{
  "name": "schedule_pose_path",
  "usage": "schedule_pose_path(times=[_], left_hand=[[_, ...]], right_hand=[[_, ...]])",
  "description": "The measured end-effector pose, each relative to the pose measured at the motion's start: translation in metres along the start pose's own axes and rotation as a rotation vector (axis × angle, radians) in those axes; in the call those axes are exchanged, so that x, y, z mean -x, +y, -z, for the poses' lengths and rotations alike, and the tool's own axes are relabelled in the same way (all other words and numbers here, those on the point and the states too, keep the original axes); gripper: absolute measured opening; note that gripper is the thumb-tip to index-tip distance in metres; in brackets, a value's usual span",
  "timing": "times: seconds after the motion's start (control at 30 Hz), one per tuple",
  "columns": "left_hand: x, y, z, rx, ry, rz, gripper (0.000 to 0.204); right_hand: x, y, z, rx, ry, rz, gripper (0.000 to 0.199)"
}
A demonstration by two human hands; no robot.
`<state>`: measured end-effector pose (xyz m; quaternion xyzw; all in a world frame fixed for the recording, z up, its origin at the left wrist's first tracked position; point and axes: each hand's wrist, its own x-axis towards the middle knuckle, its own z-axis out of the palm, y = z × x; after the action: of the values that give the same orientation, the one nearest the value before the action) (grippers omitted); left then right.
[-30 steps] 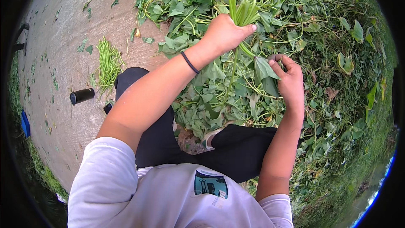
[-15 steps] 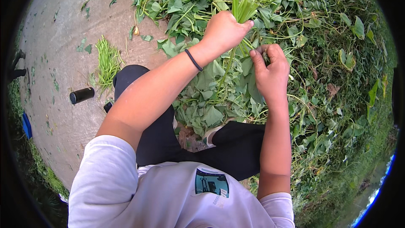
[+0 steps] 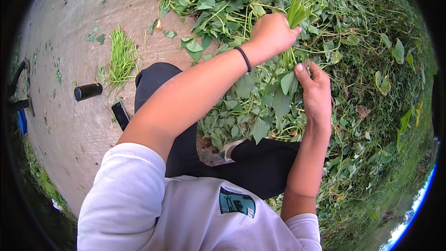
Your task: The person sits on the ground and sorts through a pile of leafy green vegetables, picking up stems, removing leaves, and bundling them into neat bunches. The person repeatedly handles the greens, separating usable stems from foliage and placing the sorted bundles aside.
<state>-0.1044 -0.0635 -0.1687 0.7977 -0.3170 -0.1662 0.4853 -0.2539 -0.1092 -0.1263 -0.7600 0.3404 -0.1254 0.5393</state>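
A bunch of green leaf stems (image 3: 298, 13) is wrapped in my left hand (image 3: 274, 33), which is closed round it; cut ends poke out above the fist and more stems come out below. Just below and to the right, my right hand (image 3: 318, 89) is closed, thumb and forefinger pinched at a leafy stem (image 3: 288, 82) with broad green leaves hanging from it. The exact pinch point is partly hidden by the fingers. Under both hands lies a large heap of leafy vines (image 3: 241, 107).
Left on the pale ground (image 3: 60, 130) lie a pile of bare green stems (image 3: 121, 60), a black cylinder (image 3: 88, 92) and a phone (image 3: 121, 115) near my knee. Scattered leaf bits dot the ground. Vines (image 3: 367, 111) and grass spread along the right.
Both hands have shifted a little to the right in the picture, still together with the bunch. The phone beside my knee now shows more fully.
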Motion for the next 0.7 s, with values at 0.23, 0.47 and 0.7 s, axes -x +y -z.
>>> schedule_pose_path(times=[0.23,0.47,0.7], left_hand=[[0.025,-0.01,0.004,-0.205,-0.112,-0.063,0.031],[-0.016,-0.029,0.033,0.056,0.161,0.101,0.036],[-0.007,-0.019,0.033,0.18,0.191,0.022,0.031]], right_hand=[[0.019,0.01,-0.021,0.253,-0.206,0.059,0.021],[0.05,0.009,-0.043,0.215,-0.746,0.373,0.019],[0.032,0.014,-0.022,0.338,0.196,0.315,0.028]])
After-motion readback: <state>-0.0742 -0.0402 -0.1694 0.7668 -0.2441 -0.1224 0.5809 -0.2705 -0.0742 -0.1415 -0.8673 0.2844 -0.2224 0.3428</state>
